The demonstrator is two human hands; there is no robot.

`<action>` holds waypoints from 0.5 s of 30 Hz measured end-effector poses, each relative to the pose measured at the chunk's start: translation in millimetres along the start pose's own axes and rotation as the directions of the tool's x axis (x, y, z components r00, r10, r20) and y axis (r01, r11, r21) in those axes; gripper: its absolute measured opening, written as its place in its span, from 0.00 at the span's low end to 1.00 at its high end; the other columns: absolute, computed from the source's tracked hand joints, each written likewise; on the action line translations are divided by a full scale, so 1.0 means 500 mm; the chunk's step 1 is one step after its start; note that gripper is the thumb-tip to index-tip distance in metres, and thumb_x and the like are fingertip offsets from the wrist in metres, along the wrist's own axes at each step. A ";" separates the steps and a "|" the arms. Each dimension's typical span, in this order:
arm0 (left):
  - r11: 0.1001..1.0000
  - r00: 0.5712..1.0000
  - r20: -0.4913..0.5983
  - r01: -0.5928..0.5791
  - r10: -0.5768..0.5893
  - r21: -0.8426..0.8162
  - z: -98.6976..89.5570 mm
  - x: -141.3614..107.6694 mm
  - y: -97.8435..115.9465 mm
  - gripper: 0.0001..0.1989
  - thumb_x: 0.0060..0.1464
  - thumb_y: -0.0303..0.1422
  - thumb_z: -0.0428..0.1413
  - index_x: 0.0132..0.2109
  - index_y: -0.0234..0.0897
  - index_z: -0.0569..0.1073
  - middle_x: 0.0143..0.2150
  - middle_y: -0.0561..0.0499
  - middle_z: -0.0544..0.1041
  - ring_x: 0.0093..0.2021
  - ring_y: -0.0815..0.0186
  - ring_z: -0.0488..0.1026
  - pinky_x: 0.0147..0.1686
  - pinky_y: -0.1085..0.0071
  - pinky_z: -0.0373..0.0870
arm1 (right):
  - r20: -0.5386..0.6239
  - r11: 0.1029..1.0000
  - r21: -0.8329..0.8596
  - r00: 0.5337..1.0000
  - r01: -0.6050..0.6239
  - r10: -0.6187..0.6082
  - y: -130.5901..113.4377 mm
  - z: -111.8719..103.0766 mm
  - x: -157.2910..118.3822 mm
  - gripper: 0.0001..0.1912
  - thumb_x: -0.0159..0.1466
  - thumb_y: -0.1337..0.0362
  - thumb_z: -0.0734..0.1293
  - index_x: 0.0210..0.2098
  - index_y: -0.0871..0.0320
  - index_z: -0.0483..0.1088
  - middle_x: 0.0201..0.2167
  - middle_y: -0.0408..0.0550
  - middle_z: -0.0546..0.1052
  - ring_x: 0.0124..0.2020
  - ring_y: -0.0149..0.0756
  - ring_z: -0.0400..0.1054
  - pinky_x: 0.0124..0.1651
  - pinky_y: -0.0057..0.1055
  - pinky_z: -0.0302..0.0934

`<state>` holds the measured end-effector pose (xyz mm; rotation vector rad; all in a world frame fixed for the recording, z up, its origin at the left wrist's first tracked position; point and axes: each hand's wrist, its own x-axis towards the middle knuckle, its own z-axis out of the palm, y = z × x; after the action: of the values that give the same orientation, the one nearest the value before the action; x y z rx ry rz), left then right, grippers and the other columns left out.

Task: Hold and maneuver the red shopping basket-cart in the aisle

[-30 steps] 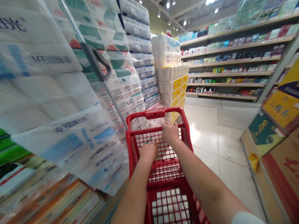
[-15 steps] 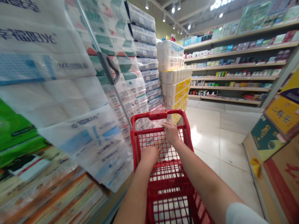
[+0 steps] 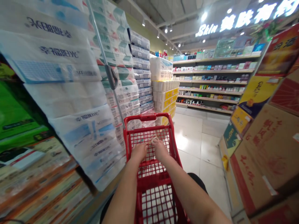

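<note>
A red plastic shopping basket cart [image 3: 173, 137] stands in front of me, with a mesh body and a raised handle bar at its far end. A grey metal pole with a dark grey grip [image 3: 110, 77] rises from its left side, leaning left. My left hand [image 3: 139, 152] is over the mesh, its fingers curled; what they hold, if anything, is hidden. Close beside it, my right hand [image 3: 159, 149] is closed, with a small pale thing at its fingertips that I cannot make out.
Wrapped tissue packs [image 3: 72, 99] are stacked high along the left. Yellow and white roll packs [image 3: 164, 98] stand beyond the cart. Cartons [image 3: 271, 149] line the right side. Shelves of small products [image 3: 215, 70] fill the back, past a tiled floor [image 3: 191, 133].
My right hand has come down from near the handle bar towards my left hand. The view has turned right, showing more cartons and a lit sign. The cart sits slightly further left in view.
</note>
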<state>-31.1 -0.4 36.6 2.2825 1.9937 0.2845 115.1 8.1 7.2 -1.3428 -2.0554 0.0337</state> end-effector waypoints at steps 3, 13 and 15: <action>1.000 1.000 -0.025 0.017 -0.017 0.008 -0.014 -0.005 0.000 0.19 0.62 0.37 0.43 0.53 0.44 0.73 0.49 0.43 0.78 0.50 0.58 0.73 0.50 0.60 0.66 | 0.016 1.000 -0.003 1.000 -0.026 0.026 -0.027 -0.003 -0.049 0.20 0.56 0.76 0.63 0.44 0.55 0.77 0.57 0.50 0.70 0.60 0.42 0.60 0.59 0.38 0.59; 0.976 0.955 -0.266 0.171 -0.131 0.133 -0.008 -0.061 -0.004 0.22 0.63 0.35 0.38 0.42 0.37 0.77 0.41 0.41 0.80 0.45 0.55 0.74 0.48 0.57 0.64 | -0.116 0.974 0.217 0.992 0.066 -0.041 -0.035 0.027 -0.041 0.27 0.57 0.81 0.59 0.48 0.52 0.74 0.54 0.45 0.73 0.58 0.38 0.62 0.60 0.36 0.60; 0.975 0.945 -0.296 0.182 -0.138 0.126 -0.004 -0.060 -0.009 0.22 0.63 0.37 0.38 0.41 0.38 0.77 0.40 0.42 0.80 0.45 0.55 0.73 0.48 0.56 0.62 | -0.134 0.950 0.312 0.991 0.026 0.017 -0.047 0.029 -0.016 0.29 0.54 0.82 0.58 0.49 0.53 0.74 0.54 0.48 0.73 0.56 0.37 0.65 0.59 0.36 0.61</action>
<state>-39.7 -29.4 35.3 2.2550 2.4048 0.4896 90.4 -4.8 0.2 -1.1117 -1.8485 0.2508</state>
